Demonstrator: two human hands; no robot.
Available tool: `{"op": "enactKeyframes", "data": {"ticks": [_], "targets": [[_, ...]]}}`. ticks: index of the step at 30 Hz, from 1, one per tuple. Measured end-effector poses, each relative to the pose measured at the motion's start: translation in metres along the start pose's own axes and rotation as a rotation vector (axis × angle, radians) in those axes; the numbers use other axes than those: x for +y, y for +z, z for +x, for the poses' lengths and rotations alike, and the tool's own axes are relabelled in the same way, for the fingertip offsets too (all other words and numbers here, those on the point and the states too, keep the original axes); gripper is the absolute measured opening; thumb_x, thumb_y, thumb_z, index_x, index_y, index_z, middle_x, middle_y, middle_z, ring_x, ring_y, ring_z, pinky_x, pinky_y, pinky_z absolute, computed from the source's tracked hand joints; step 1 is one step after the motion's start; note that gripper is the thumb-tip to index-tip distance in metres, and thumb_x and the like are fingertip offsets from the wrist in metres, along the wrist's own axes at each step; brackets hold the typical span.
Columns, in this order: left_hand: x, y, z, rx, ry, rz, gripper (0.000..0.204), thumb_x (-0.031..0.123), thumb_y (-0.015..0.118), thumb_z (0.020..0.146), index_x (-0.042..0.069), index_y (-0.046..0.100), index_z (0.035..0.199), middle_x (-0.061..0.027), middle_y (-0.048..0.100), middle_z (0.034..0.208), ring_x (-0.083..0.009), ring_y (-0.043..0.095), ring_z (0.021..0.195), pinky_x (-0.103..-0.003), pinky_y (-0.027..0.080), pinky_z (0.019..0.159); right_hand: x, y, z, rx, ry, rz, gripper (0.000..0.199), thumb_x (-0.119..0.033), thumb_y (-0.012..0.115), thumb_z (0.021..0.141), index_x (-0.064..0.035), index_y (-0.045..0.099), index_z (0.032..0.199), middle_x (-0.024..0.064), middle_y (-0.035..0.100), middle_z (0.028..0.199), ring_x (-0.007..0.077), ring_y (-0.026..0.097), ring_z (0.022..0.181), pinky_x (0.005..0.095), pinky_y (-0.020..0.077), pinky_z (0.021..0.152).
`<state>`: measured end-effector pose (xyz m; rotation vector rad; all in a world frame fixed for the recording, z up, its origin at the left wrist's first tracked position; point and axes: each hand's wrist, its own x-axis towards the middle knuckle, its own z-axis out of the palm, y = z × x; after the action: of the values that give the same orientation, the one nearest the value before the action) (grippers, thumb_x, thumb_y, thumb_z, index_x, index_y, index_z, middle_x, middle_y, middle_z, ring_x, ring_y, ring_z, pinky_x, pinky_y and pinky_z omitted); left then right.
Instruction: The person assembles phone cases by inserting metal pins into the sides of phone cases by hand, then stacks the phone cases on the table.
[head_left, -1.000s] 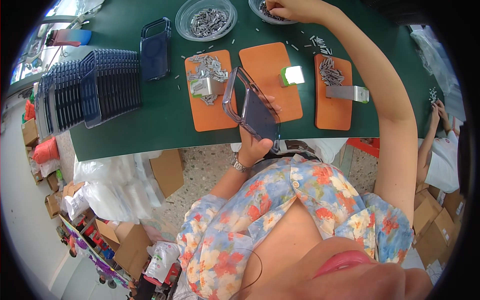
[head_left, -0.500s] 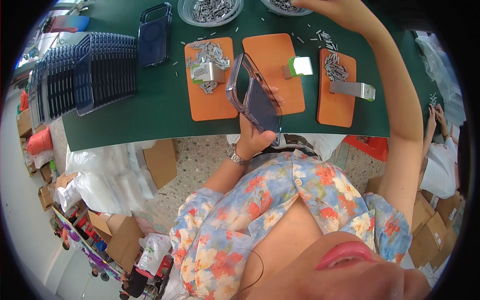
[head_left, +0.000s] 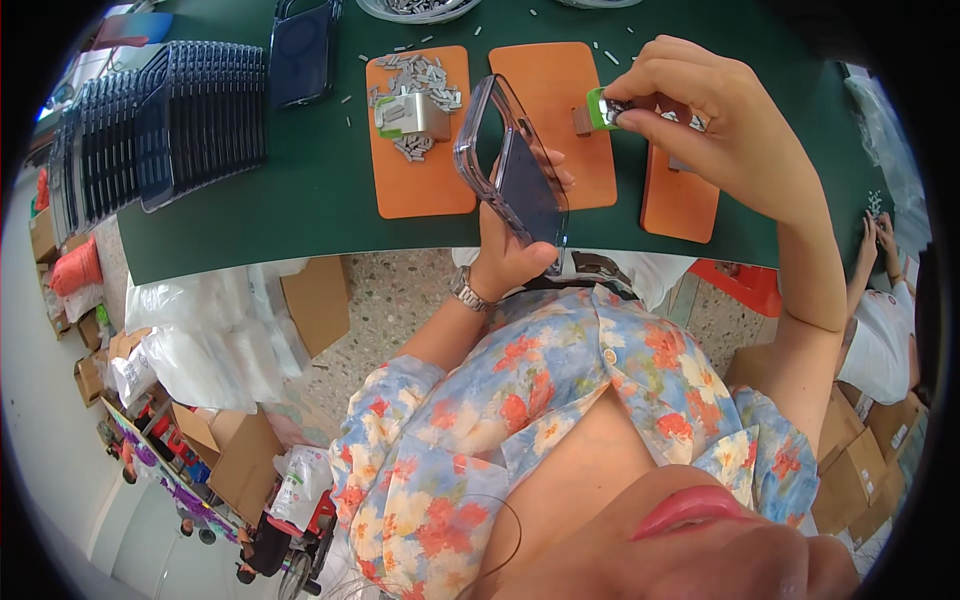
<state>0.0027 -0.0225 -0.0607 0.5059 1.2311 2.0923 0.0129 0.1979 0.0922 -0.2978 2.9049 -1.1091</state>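
Observation:
My left hand [head_left: 508,252] grips a clear-edged phone case [head_left: 536,198] with a dark back, holding it tilted above the table's near edge. My right hand [head_left: 735,125] is raised over the right side of the table, thumb and fingertips pinched together at the bracket [head_left: 597,108] with a green edge, which stands on the middle orange board [head_left: 560,150]. What lies between those fingertips is too small to make out. Another metal bracket [head_left: 425,118] sits on the left orange board [head_left: 425,190], among small silvery metal pieces [head_left: 418,72]. The right orange board [head_left: 680,205] is partly covered by my right hand.
A long row of nested dark phone cases [head_left: 200,130] stands at the left, with a single case [head_left: 302,55] beside it. A plastic bowl [head_left: 420,12] of metal pieces is at the far edge. Another person's hands [head_left: 876,232] work at the far right.
My right hand has come down and nearer from the far bowl to the bracket on the middle board. My left hand still holds the phone case; the view has shifted slightly.

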Motion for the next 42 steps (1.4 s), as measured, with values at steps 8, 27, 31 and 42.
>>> {"op": "enactKeyframes", "data": {"ticks": [8, 27, 31, 42], "targets": [[-0.001, -0.006, 0.000, -0.037, -0.016, -0.078, 0.106, 0.051, 0.081, 0.064, 0.003, 0.026, 0.141, -0.0106, 0.046, 0.126, -0.0203, 0.052, 0.110, -0.035, 0.045, 0.093, 0.005, 0.003, -0.001, 0.044, 0.075, 0.143, 0.013, -0.005, 0.062, 0.088, 0.0006, 0.064, 0.099, 0.0027, 0.056, 0.081, 0.0086, 0.052, 0.072, 0.0233, 0.0415, 0.063], [0.042, 0.017, 0.027, -0.149, 0.041, -0.009, 0.129, 0.066, 0.080, 0.054, 0.001, 0.015, 0.145, -0.0184, 0.028, 0.148, -0.0197, 0.053, 0.107, -0.033, 0.047, 0.087, 0.008, 0.016, -0.008, 0.066, 0.398, 0.335, 0.019, -0.017, 0.054, 0.096, -0.0009, 0.064, 0.099, -0.0031, 0.053, 0.074, 0.0012, 0.042, 0.061, 0.0186, 0.0321, 0.047], [0.045, 0.016, 0.029, -0.171, 0.065, 0.021, 0.128, 0.064, 0.080, 0.054, 0.000, 0.016, 0.145, -0.0191, 0.029, 0.147, -0.0201, 0.053, 0.106, -0.034, 0.046, 0.087, 0.023, 0.015, -0.004, 0.047, 0.267, 0.326, 0.020, -0.019, 0.053, 0.096, -0.0006, 0.063, 0.096, -0.0029, 0.053, 0.073, 0.0024, 0.044, 0.065, 0.0196, 0.0357, 0.054], [0.048, 0.006, 0.047, -0.278, 0.170, 0.114, 0.108, 0.052, 0.080, 0.062, -0.007, 0.032, 0.139, -0.0240, 0.036, 0.143, -0.0212, 0.055, 0.101, -0.035, 0.045, 0.084, 0.030, 0.018, 0.008, 0.005, 0.209, 0.504, 0.023, -0.020, 0.054, 0.097, 0.0016, 0.058, 0.088, -0.0024, 0.053, 0.078, 0.0039, 0.048, 0.076, 0.0210, 0.0404, 0.071]]}}
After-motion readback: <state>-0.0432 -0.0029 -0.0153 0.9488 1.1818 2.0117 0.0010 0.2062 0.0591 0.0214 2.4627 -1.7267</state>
